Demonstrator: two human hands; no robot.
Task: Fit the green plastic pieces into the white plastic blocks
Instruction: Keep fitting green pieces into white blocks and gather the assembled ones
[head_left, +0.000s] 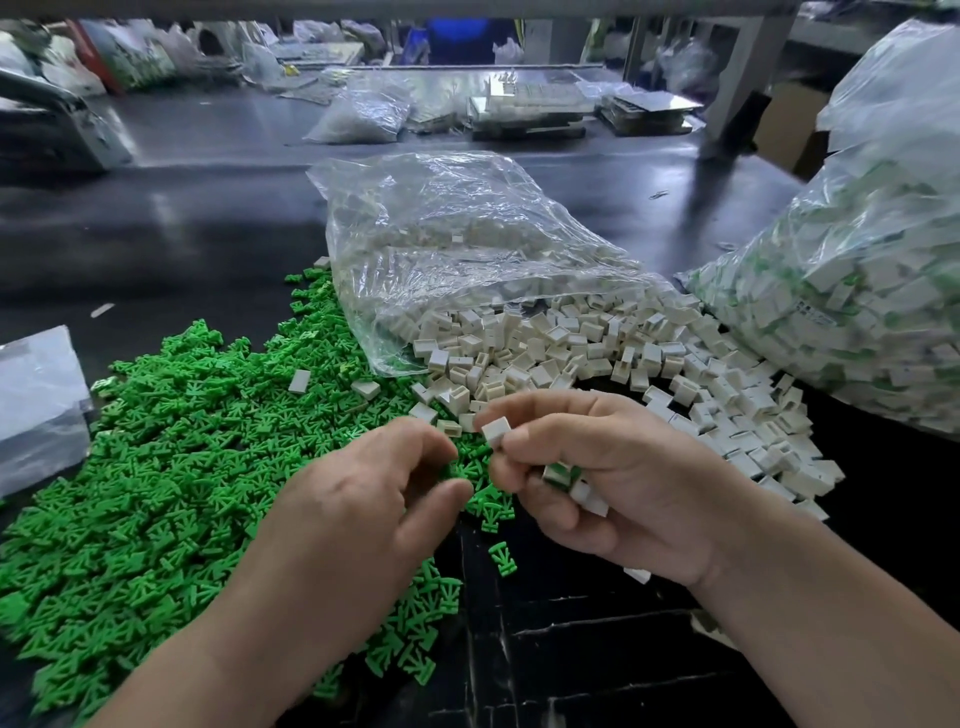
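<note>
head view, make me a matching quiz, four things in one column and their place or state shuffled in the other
Column 1
1. green pieces
2. clear bag
3. right hand
4. full bag

Column 2
a. far right, packed with white-and-green parts
b. pinches a white block
c. heaped on the table at left
d. lying open, white blocks spilling from its mouth

Pairs: 1-c, 2-d, 3-b, 4-a
</note>
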